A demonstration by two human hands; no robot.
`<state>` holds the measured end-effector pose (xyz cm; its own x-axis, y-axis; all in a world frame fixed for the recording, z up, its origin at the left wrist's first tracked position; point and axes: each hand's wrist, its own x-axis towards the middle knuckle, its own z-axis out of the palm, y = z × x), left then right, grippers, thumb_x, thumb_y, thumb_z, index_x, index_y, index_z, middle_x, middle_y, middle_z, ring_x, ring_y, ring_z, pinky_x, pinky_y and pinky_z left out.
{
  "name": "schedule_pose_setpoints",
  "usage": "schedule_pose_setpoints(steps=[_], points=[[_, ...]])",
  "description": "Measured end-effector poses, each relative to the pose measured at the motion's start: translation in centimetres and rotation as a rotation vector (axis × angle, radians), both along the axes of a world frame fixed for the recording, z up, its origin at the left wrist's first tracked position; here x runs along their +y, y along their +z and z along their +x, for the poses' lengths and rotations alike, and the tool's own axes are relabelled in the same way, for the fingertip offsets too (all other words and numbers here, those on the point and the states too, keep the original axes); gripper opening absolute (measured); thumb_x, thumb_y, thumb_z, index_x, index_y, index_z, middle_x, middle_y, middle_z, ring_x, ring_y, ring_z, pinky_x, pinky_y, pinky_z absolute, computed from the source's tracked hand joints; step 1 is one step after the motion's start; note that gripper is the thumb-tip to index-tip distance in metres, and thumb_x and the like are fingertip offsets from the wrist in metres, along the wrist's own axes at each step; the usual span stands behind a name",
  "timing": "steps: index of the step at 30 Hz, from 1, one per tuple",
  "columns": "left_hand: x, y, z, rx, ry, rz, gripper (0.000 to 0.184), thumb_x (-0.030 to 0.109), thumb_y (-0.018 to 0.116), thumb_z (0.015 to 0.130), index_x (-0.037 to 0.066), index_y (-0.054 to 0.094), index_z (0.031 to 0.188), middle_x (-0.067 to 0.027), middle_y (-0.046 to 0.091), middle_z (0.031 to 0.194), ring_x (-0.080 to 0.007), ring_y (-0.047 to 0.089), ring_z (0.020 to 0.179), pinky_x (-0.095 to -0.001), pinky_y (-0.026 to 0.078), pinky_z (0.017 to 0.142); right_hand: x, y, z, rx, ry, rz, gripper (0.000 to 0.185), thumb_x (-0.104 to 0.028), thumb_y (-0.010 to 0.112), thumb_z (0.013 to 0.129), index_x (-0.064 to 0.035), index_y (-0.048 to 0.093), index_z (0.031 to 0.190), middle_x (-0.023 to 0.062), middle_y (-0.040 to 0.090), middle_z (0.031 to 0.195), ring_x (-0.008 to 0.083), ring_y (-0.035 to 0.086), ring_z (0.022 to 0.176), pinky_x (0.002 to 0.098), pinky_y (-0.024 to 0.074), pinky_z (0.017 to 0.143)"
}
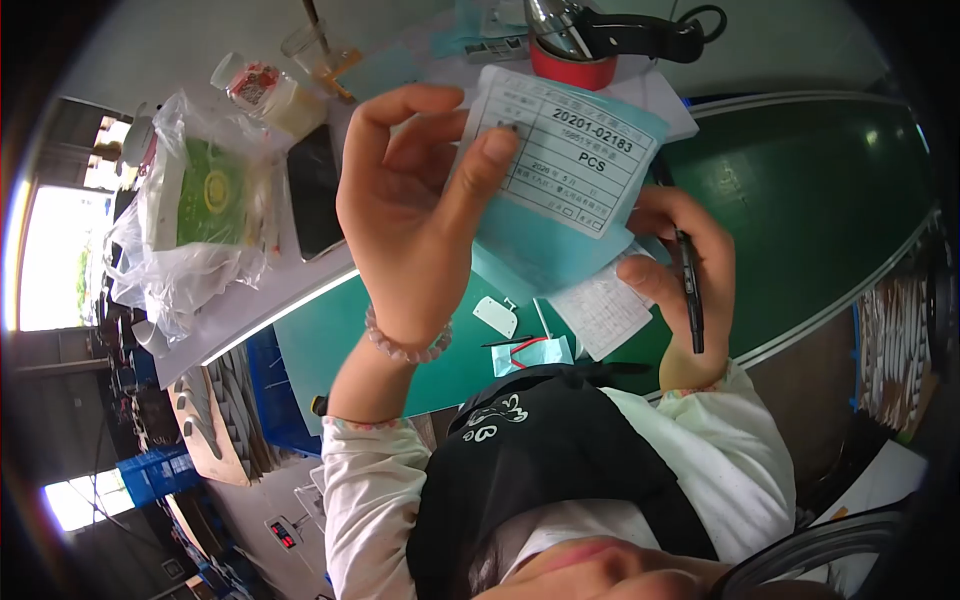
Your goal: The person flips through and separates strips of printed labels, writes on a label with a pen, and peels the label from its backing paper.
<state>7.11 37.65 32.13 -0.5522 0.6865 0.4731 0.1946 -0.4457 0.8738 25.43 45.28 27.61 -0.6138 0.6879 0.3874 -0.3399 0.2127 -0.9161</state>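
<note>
My left hand point(415, 185), with a beaded bracelet at the wrist, pinches a printed white label point(575, 150) between thumb and fingers. The label reads 20201-02183 and PCS, and it lies over pale blue translucent sheets point(545, 255). On the other side, my right hand point(685, 270) has its thumb and fingers closed at the sheets' lower edge. A black pen point(690, 290) sits among its fingers. Below the blue sheets hangs a second white paper with small print point(605, 310), close to my right thumb. Part of my right fingers is hidden behind the sheets.
On the green mat point(800, 200) lie a white flat part point(495, 317) and a light blue packet with red lines point(532, 354). A black-handled heat gun point(640, 38) rests on a red roll point(572, 70). A dark phone point(313, 190), plastic bag point(195, 220) and jar point(275, 95) stand left.
</note>
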Motion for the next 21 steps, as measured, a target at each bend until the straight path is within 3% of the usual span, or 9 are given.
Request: schedule_pose_setpoints(steps=[1, 4, 7, 10, 13, 16, 17, 21], points=[[-0.2, -0.4, 0.2, 0.002, -0.005, -0.005, 0.036, 0.000, 0.073, 0.082, -0.001, 0.051, 0.111, -0.0139, 0.067, 0.097, -0.0131, 0.064, 0.087, -0.0236, 0.051, 0.073, 0.0, -0.3, 0.0, -0.004, 0.003, 0.012, 0.040, -0.009, 0.074, 0.082, 0.0066, 0.057, 0.116, 0.0120, 0.069, 0.091, 0.0130, 0.063, 0.086, 0.0236, 0.0469, 0.074], [-0.4, -1.3, 0.9, -0.019, 0.002, 0.031, 0.035, -0.001, 0.072, 0.083, -0.002, 0.051, 0.111, -0.0153, 0.067, 0.099, -0.0135, 0.065, 0.086, -0.0231, 0.051, 0.072, -1.0, 0.6, -0.7, 0.056, 0.001, -0.116, 0.029, -0.010, 0.071, 0.086, 0.0061, 0.059, 0.106, 0.0073, 0.065, 0.080, 0.0076, 0.056, 0.073, 0.0213, 0.0421, 0.065], [-1.1, -1.2, 1.2, -0.043, 0.031, -0.015, 0.036, -0.002, 0.071, 0.083, -0.002, 0.049, 0.112, -0.0164, 0.069, 0.095, -0.0135, 0.066, 0.084, -0.0229, 0.051, 0.071, -0.9, 1.1, 0.2, -0.166, -0.055, -0.054, 0.018, -0.011, 0.069, 0.087, 0.0036, 0.058, 0.090, 0.0011, 0.055, 0.068, 0.0047, 0.043, 0.060, 0.0219, 0.0322, 0.054], [-1.6, -1.5, 1.2, 0.066, 0.111, -0.048, 0.033, -0.001, 0.072, 0.083, -0.003, 0.054, 0.110, -0.0161, 0.071, 0.089, -0.0127, 0.067, 0.083, -0.0216, 0.051, 0.070, -1.4, 0.9, -0.2, -0.135, -0.140, -0.067, 0.021, -0.010, 0.069, 0.087, -0.0003, 0.053, 0.078, -0.0028, 0.044, 0.061, 0.0035, 0.032, 0.056, 0.0240, 0.0237, 0.049], [-2.4, -1.7, 0.9, 0.097, 0.144, -0.243, 0.025, 0.001, 0.073, 0.082, -0.004, 0.060, 0.104, -0.0116, 0.070, 0.082, -0.0098, 0.065, 0.080, -0.0203, 0.050, 0.070, -1.5, 0.3, -0.1, -0.131, -0.190, -0.003, 0.025, -0.011, 0.071, 0.086, -0.0018, 0.051, 0.074, -0.0037, 0.042, 0.060, 0.0029, 0.031, 0.055, 0.0233, 0.0228, 0.049], [-2.9, -2.8, -0.4, -0.067, 0.053, -0.263, 0.018, 0.003, 0.074, 0.082, -0.003, 0.065, 0.096, -0.0071, 0.069, 0.082, -0.0076, 0.063, 0.077, -0.0192, 0.049, 0.070, -1.6, -0.1, 0.1, -0.178, -0.239, 0.063, 0.028, -0.012, 0.074, 0.084, -0.0032, 0.050, 0.072, -0.0042, 0.041, 0.059, 0.0029, 0.031, 0.055, 0.0234, 0.0223, 0.049], [-3.1, -3.0, -0.8, -0.102, 0.011, -0.254, 0.016, 0.007, 0.072, 0.085, -0.003, 0.064, 0.096, -0.0018, 0.066, 0.080, -0.0053, 0.058, 0.071, -0.0176, 0.046, 0.066, -1.6, -0.1, 0.0, -0.165, -0.245, 0.054, 0.027, -0.013, 0.076, 0.081, -0.0030, 0.052, 0.072, -0.0041, 0.043, 0.059, 0.0032, 0.033, 0.054, 0.0232, 0.0226, 0.049], [-4.1, -3.7, -3.2, -0.199, -0.191, -0.252, 0.016, 0.013, 0.056, 0.097, -0.002, 0.061, 0.100, -0.0029, 0.064, 0.091, -0.0054, 0.057, 0.078, -0.0181, 0.045, 0.068, -1.9, -0.3, -0.1, -0.175, -0.241, 0.041, 0.021, -0.011, 0.077, 0.080, -0.0008, 0.059, 0.076, -0.0015, 0.053, 0.061, 0.0034, 0.042, 0.056, 0.0215, 0.0283, 0.050]])
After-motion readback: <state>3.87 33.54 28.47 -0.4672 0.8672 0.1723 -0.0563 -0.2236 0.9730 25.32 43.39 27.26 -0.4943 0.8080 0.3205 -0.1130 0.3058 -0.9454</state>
